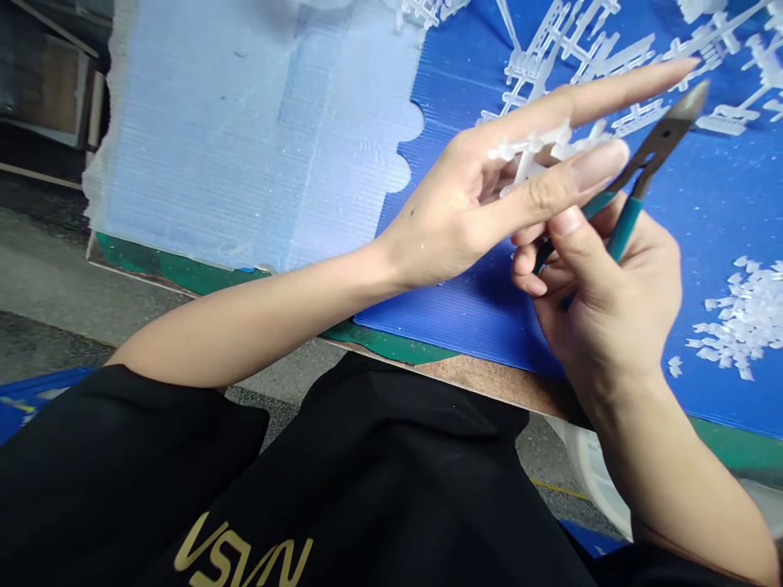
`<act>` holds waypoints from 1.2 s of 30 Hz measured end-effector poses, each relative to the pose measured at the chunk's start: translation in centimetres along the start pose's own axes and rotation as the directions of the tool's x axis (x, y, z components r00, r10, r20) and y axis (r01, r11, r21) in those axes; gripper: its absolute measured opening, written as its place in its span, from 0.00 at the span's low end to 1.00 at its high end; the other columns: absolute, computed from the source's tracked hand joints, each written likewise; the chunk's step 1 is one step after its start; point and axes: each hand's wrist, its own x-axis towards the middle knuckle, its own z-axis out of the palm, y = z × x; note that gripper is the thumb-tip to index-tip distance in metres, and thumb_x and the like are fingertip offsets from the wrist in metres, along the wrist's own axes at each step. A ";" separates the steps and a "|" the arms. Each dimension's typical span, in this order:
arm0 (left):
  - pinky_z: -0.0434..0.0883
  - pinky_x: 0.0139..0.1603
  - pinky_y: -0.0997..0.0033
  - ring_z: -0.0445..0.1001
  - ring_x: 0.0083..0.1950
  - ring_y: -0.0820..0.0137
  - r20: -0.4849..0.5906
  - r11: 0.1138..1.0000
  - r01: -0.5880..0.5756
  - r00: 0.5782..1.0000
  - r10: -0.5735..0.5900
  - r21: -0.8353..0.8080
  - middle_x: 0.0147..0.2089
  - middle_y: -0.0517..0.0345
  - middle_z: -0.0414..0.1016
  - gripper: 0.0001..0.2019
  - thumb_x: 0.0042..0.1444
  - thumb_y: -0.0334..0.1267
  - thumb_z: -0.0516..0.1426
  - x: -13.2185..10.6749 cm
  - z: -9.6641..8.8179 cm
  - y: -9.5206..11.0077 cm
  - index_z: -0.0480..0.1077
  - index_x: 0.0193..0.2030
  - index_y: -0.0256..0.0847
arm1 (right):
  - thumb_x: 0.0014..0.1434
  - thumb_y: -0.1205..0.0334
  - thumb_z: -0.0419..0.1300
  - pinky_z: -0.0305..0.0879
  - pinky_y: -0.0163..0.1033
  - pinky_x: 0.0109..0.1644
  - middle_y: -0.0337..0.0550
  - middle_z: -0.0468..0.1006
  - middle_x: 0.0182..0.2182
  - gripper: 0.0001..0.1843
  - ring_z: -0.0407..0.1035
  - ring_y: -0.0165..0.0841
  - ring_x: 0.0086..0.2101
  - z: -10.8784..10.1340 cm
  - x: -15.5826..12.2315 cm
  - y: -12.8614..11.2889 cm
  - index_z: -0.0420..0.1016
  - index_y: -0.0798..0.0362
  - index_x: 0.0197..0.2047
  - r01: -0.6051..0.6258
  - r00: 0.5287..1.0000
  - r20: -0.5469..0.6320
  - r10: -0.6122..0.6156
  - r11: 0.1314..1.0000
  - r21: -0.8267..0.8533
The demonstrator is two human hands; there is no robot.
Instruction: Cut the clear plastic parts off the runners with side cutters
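1. Loose white plastic pieces (743,318) lie heaped at 3 o'clock on the blue corrugated sheet (465,318); uncut white runners (581,49) sprawl at 1 o'clock.
2. The left hand (440,220) pinches a white runner piece (529,155) between thumb and forefinger, mid-sheet.
3. The right hand (605,285), close beside it, is clamped around teal-handled side cutters (624,228) (nose toward 1 o'clock).

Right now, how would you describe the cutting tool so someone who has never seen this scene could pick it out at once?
Over the blue corrugated plastic board, find the person's two hands. The right hand grips side cutters, their metal tips pointing up past the white plastic runner in the left hand. Their teal handles set them apart from the white plastic pieces around them.
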 end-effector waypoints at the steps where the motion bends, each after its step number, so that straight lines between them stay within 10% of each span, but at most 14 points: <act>1: 0.80 0.34 0.70 0.84 0.41 0.69 0.014 1.000 0.019 1.000 -0.019 -0.002 0.67 0.58 0.77 0.15 0.72 0.46 0.58 0.0 -0.1 0.2 0.77 0.60 0.45 | 0.71 0.52 0.65 0.69 0.44 0.35 0.43 0.78 0.39 0.08 0.73 0.37 0.33 0.0 -0.1 0.0 0.73 0.45 0.42 0.018 1.000 -0.002 -0.018 1.000 0.000; 6: 0.79 0.63 0.60 0.83 0.59 0.60 -0.072 0.998 -0.062 0.995 0.063 0.015 0.57 0.53 0.82 0.16 0.70 0.50 0.60 0.4 -1.7 0.5 0.79 0.58 0.46 | 0.73 0.50 0.63 0.67 0.43 0.40 0.40 0.72 0.35 0.09 0.67 0.35 0.32 -1.1 -0.7 -0.9 0.77 0.45 0.49 0.063 0.997 -0.032 -0.065 0.996 -0.059; 14: 0.79 0.55 0.56 0.81 0.42 0.58 -0.116 0.994 0.027 0.993 -0.015 0.102 0.43 0.44 0.82 0.47 0.60 0.81 0.44 0.4 -2.6 1.9 0.83 0.46 0.39 | 0.79 0.41 0.51 0.62 0.43 0.40 0.40 0.73 0.34 0.21 0.66 0.35 0.34 -2.5 -1.7 -1.6 0.77 0.48 0.48 -0.045 0.918 0.377 0.122 0.978 -0.206; 22: 0.80 0.61 0.59 0.82 0.51 0.58 0.012 0.996 0.042 0.999 -0.043 0.084 0.52 0.48 0.84 0.35 0.69 0.69 0.49 0.0 -2.6 1.4 0.84 0.50 0.41 | 0.80 0.43 0.49 0.61 0.44 0.42 0.39 0.70 0.34 0.20 0.65 0.36 0.35 -2.3 -2.0 -1.8 0.73 0.47 0.47 -0.047 0.872 0.466 0.151 0.973 -0.227; 31: 0.82 0.55 0.56 0.85 0.49 0.58 0.040 0.995 0.048 0.998 -0.052 0.088 0.44 0.51 0.86 0.44 0.65 0.77 0.42 -0.8 -2.6 0.3 0.83 0.54 0.44 | 0.81 0.43 0.47 0.59 0.44 0.42 0.36 0.71 0.33 0.22 0.66 0.32 0.34 -2.2 -1.9 -1.8 0.72 0.49 0.45 -0.028 0.868 0.479 0.133 0.975 -0.219; 36: 0.83 0.52 0.50 0.86 0.46 0.55 0.076 0.989 -0.139 0.988 0.135 0.049 0.42 0.50 0.87 0.47 0.66 0.78 0.37 -0.3 -2.6 -0.4 0.85 0.51 0.44 | 0.82 0.44 0.45 0.58 0.44 0.43 0.35 0.71 0.32 0.25 0.66 0.31 0.35 -2.2 -2.0 -1.8 0.65 0.49 0.36 -0.009 0.866 0.483 0.126 0.971 -0.237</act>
